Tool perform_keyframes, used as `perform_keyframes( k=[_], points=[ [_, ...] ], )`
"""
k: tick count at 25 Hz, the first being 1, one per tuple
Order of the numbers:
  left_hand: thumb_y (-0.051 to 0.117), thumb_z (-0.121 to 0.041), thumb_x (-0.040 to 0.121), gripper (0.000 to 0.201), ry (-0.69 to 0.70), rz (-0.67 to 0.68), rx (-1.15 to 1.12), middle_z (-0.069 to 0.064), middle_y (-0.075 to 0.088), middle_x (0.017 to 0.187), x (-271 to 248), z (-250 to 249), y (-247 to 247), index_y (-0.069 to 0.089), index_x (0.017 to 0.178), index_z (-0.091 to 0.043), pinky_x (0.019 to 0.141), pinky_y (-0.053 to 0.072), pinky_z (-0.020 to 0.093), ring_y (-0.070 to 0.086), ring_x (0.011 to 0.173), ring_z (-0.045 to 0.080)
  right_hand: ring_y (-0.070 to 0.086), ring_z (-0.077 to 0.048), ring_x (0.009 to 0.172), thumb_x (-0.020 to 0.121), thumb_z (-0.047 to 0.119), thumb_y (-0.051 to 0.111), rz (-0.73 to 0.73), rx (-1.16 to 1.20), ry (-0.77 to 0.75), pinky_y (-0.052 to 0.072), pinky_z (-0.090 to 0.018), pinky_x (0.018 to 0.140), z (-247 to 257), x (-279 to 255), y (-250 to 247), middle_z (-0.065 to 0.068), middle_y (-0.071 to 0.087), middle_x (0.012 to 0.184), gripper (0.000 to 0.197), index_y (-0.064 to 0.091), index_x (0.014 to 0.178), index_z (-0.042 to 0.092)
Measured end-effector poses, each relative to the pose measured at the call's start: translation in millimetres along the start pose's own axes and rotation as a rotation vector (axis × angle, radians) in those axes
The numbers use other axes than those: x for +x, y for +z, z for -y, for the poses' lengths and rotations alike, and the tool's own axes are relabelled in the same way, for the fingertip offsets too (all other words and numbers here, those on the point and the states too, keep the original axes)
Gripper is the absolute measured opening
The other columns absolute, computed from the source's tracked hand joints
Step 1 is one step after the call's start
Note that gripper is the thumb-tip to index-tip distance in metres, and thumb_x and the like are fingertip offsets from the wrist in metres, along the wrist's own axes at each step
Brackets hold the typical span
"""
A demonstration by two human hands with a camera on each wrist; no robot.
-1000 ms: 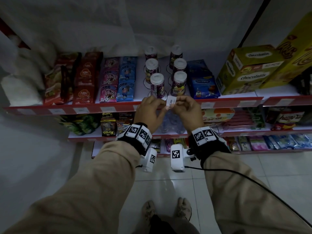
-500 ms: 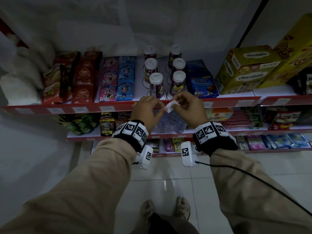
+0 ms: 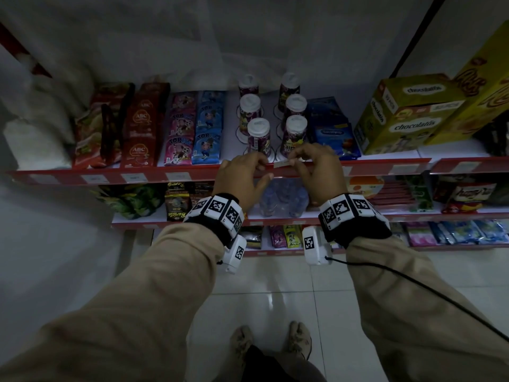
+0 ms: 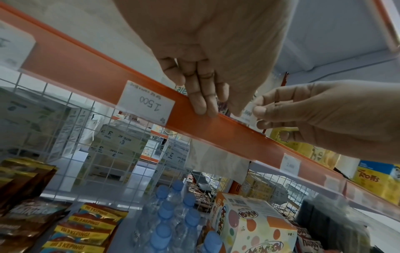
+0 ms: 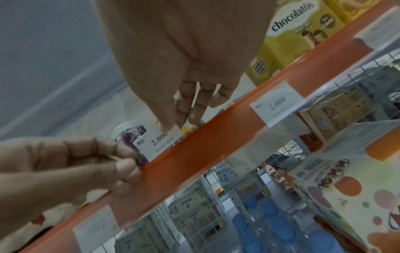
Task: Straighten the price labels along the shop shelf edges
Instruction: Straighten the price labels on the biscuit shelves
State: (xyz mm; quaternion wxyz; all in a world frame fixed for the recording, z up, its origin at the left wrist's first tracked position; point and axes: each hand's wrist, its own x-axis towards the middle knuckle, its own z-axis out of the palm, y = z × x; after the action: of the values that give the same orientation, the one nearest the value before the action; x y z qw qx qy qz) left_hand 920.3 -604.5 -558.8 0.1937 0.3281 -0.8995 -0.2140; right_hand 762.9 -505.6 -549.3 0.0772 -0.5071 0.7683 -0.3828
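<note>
A white price label (image 5: 159,142) marked 2.000 stands at the top edge of the red shelf rail (image 3: 192,172), in front of the cup jars. My right hand (image 3: 294,161) pinches the label's upper right corner between thumb and fingers (image 5: 179,113). My left hand (image 3: 261,168) is just left of it. Its fingers (image 4: 202,102) curl over the rail (image 4: 86,71) and its thumb lies lower on the rail's front. In the left wrist view only a sliver of the label (image 4: 249,112) shows past my right hand (image 4: 257,114).
Other labels sit in the rail: a 1.500 label (image 4: 146,102) to the left and a 2.000 label (image 5: 277,104) to the right. Snack packs, lidded cups (image 3: 259,133) and yellow boxes (image 3: 399,119) fill the top shelf. Water bottles (image 4: 168,222) stand on the shelf below.
Both hands moved up and forward from just below the rail to its top edge. The label, held tilted between both hands before, now stands at the rail. My left hand left it for the rail.
</note>
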Motion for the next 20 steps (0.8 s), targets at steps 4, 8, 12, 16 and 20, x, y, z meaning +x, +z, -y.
perform_keyframes(
  k=[4,8,12,16,20],
  points=[
    [0.060,-0.036,0.088,0.030,0.004,0.025,0.062,-0.001,0.063,0.104,1.3,-1.4,5.3,0.060,0.115,-0.022,0.087,0.031,0.034,0.053,0.105,0.023,0.051,-0.032,0.097,0.087,0.013,0.063,0.020,-0.064,0.015,0.037,-0.037,0.088,-0.3,-3.4,8.7,-0.010,0.064,0.099,0.011,0.070,0.096,0.012],
    [0.058,-0.033,0.090,0.026,-0.019,0.039,0.126,0.007,0.058,0.107,4.1,-3.7,12.3,0.066,0.110,-0.019,0.087,0.035,0.037,0.048,0.108,0.028,0.050,-0.033,0.101,0.087,0.016,0.062,0.050,-0.132,0.017,0.038,-0.043,0.090,0.3,-7.9,10.0,-0.010,0.063,0.104,0.014,0.069,0.098,0.013],
    [0.057,-0.030,0.092,0.025,-0.003,0.034,0.191,0.009,0.057,0.105,4.2,-5.9,14.5,0.067,0.109,-0.015,0.085,0.037,0.039,0.049,0.104,0.030,0.047,-0.033,0.105,0.084,0.015,0.062,0.121,-0.276,-0.014,0.040,-0.042,0.087,-2.3,-8.4,7.2,-0.012,0.059,0.110,0.022,0.065,0.105,0.013],
    [0.054,-0.028,0.093,0.025,0.020,0.046,0.240,0.010,0.056,0.106,4.0,-6.7,12.8,0.066,0.111,-0.014,0.083,0.036,0.039,0.048,0.103,0.031,0.044,-0.033,0.106,0.085,0.009,0.057,0.187,-0.375,-0.038,0.040,-0.039,0.081,-3.6,-3.0,8.4,-0.014,0.058,0.112,0.021,0.066,0.105,0.010],
    [0.052,-0.028,0.094,0.026,0.035,0.064,0.240,0.010,0.055,0.107,3.5,-5.5,11.8,0.065,0.112,-0.014,0.086,0.038,0.039,0.047,0.104,0.030,0.043,-0.033,0.107,0.089,0.011,0.054,0.219,-0.400,-0.046,0.038,-0.039,0.079,-4.2,-0.1,8.8,-0.015,0.056,0.114,0.019,0.066,0.105,0.010]
  ],
)
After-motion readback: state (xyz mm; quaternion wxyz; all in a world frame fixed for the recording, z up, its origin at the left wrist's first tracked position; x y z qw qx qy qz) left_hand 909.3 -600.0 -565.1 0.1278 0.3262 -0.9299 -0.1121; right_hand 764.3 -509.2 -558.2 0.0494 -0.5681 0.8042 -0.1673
